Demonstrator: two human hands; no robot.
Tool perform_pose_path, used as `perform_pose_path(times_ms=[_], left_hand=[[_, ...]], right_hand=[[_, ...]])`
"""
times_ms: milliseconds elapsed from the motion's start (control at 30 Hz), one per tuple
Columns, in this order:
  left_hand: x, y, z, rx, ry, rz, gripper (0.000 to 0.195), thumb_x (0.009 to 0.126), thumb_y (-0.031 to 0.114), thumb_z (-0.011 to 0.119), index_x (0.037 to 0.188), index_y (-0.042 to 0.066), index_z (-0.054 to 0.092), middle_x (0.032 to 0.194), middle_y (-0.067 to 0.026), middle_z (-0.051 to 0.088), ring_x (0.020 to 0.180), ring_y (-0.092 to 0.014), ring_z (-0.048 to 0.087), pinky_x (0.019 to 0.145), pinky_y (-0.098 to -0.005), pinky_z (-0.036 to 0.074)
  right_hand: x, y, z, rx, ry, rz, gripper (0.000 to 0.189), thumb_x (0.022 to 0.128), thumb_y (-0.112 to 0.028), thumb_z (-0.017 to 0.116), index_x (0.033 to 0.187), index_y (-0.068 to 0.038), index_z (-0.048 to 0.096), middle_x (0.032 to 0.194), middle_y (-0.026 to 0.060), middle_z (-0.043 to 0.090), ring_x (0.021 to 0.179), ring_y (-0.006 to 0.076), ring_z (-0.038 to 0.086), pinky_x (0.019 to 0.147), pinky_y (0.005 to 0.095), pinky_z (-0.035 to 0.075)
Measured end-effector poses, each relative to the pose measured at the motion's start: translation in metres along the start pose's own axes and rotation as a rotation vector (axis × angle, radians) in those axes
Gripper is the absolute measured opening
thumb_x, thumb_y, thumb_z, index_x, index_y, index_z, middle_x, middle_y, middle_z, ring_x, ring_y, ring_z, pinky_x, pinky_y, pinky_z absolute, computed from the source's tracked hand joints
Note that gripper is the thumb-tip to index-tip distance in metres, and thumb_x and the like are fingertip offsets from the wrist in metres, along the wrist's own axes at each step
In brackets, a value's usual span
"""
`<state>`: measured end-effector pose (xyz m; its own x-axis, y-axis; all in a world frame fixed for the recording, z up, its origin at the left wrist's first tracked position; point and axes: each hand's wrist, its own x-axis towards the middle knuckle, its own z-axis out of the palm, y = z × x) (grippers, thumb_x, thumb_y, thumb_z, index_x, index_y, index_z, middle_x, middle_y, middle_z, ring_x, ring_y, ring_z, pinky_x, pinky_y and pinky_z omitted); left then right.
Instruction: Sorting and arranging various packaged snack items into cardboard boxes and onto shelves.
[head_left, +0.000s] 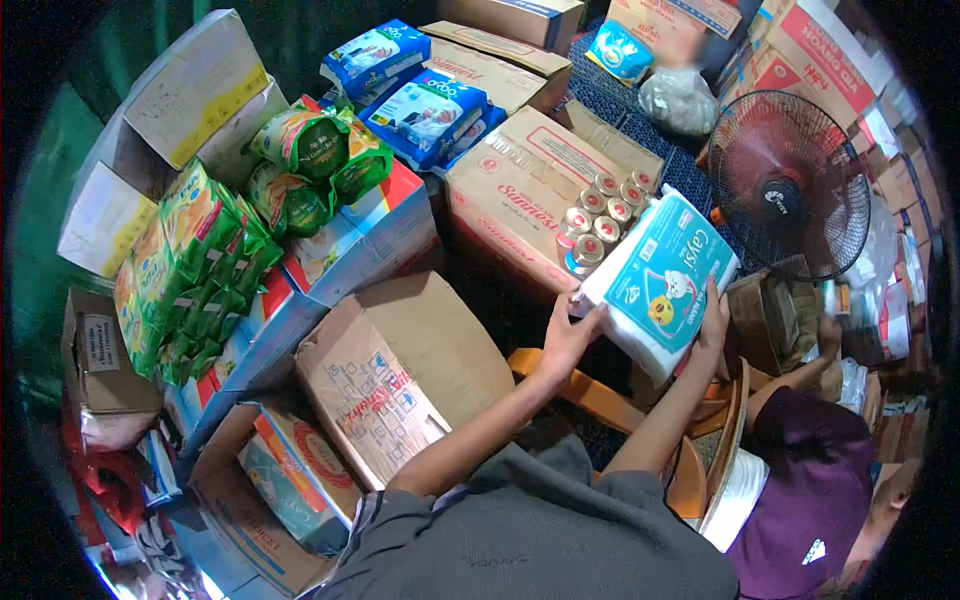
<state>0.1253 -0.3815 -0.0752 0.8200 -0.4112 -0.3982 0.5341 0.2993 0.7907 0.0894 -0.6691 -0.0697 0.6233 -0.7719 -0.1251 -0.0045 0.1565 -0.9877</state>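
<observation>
Between my two hands is a white and teal plastic-wrapped pack (660, 277) with printed cartoon animals, probably tissues or wipes. My left hand (571, 334) grips its near left corner, thumb and fingers on the edge. On the right, my right hand (712, 321) holds the pack's side, fingers partly hidden beneath it. The pack is tilted, its printed face up towards me. Just beyond its left edge several small jars with gold lids (604, 217) stand together on a Sunnest cardboard carton (517, 202).
Left stand green snack packs (202, 270) on blue boxes (375, 240). Blue Bobo-style packs (427, 116) lie behind. An open carton (405, 375) sits before me. A black fan (787, 187), a wooden chair (694, 465) and a person in purple (802, 480) are at right.
</observation>
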Motion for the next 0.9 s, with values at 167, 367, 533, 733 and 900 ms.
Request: perform_pose_path(times_ms=[167, 367, 533, 733, 900], left_hand=[[-0.001, -0.005, -0.007, -0.034, 0.082, 0.062, 0.049, 0.097, 0.027, 0.078, 0.130, 0.001, 0.052, 0.107, -0.0070, 0.061, 0.095, -0.013, 0.064, 0.084, -0.0284, 0.057], [-0.002, 0.003, -0.013, 0.201, -0.069, 0.081, 0.059, 0.097, 0.027, 0.078, 0.141, 0.000, 0.049, 0.115, -0.0092, 0.066, 0.107, -0.017, 0.065, 0.096, -0.0314, 0.052], [-0.005, -0.007, -0.020, 0.185, -0.138, 0.157, 0.071, 0.098, 0.025, 0.076, 0.153, -0.003, 0.041, 0.136, -0.0154, 0.063, 0.126, -0.023, 0.060, 0.111, -0.0370, 0.046], [-0.046, 0.012, -0.047, 0.290, 0.002, 0.229, 0.087, 0.099, 0.022, 0.073, 0.165, 0.001, 0.020, 0.163, -0.0256, 0.037, 0.147, -0.035, 0.045, 0.119, -0.0435, 0.042], [-0.117, 0.063, -0.084, 0.507, 0.209, 0.365, 0.070, 0.100, 0.024, 0.069, 0.160, 0.007, 0.038, 0.153, -0.0237, 0.050, 0.140, -0.033, 0.054, 0.115, -0.0445, 0.047]], right_hand=[[-0.003, 0.000, 0.022, -0.005, -0.003, 0.068, 0.050, 0.108, -0.030, 0.063, 0.145, 0.001, 0.055, 0.130, 0.0108, 0.067, 0.110, 0.0187, 0.067, 0.095, 0.0330, 0.053], [0.023, 0.010, -0.002, -0.049, -0.052, 0.071, 0.058, 0.105, -0.034, 0.066, 0.147, 0.002, 0.052, 0.130, 0.0119, 0.066, 0.105, 0.0190, 0.068, 0.092, 0.0337, 0.055], [0.045, 0.003, -0.013, -0.286, -0.008, -0.032, 0.064, 0.101, -0.036, 0.070, 0.147, 0.004, 0.050, 0.133, 0.0154, 0.065, 0.112, 0.0235, 0.066, 0.097, 0.0375, 0.053], [0.018, -0.013, 0.003, -0.720, 0.206, -0.384, 0.083, 0.096, -0.050, 0.072, 0.152, 0.006, 0.046, 0.155, 0.0303, 0.047, 0.137, 0.0410, 0.052, 0.115, 0.0491, 0.041], [-0.026, -0.058, 0.038, -0.930, 0.280, -0.762, 0.066, 0.099, -0.044, 0.069, 0.147, -0.001, 0.058, 0.147, 0.0284, 0.057, 0.133, 0.0431, 0.056, 0.114, 0.0476, 0.043]])
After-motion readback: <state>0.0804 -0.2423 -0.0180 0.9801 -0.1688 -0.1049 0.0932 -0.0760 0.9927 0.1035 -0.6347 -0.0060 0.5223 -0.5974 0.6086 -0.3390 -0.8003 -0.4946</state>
